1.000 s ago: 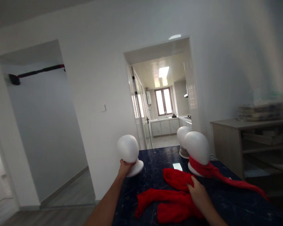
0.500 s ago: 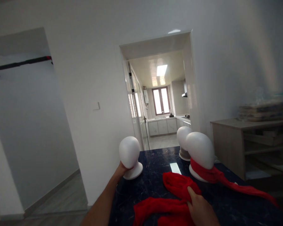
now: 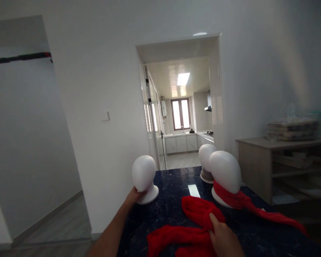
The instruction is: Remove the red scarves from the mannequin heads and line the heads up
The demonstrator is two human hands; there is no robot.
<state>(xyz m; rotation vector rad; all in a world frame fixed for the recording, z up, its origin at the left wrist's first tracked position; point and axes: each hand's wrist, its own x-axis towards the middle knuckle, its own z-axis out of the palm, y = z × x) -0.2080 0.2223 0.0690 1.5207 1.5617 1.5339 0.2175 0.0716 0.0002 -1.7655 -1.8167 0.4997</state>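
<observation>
A dark marbled desk point(image 3: 173, 210) carries three white foam heads and loose red cloth. The nearest container is the open wooden shelf unit point(image 3: 256, 167) at right, standing beside the desk: its top bears a flat stack of wrapped packages point(image 3: 293, 129), and its open compartments hold flat items too blurred to identify.

The left hand point(image 3: 133, 195) reaches far forward, arm nearly straight, and closes around the neck of the left foam head point(image 3: 143, 174) just above its flared base, which stands upright on the desk near the far left edge.

The right hand point(image 3: 223, 237) lies low and near the camera, thumb raised, fingers gathered on the loose red scarf point(image 3: 192, 228) that sprawls in folds across the near part of the desk. How tightly the fingers pinch the cloth cannot be told (they are partly hidden by the back of the hand).

A second foam head point(image 3: 226, 173) stands at right, just beyond the loose scarf, with another red scarf point(image 3: 246, 203) wound around its neck and trailing off to the right along the desk. A third foam head point(image 3: 205, 157) stands directly behind it, partly hidden.

The two hands are well apart.
</observation>
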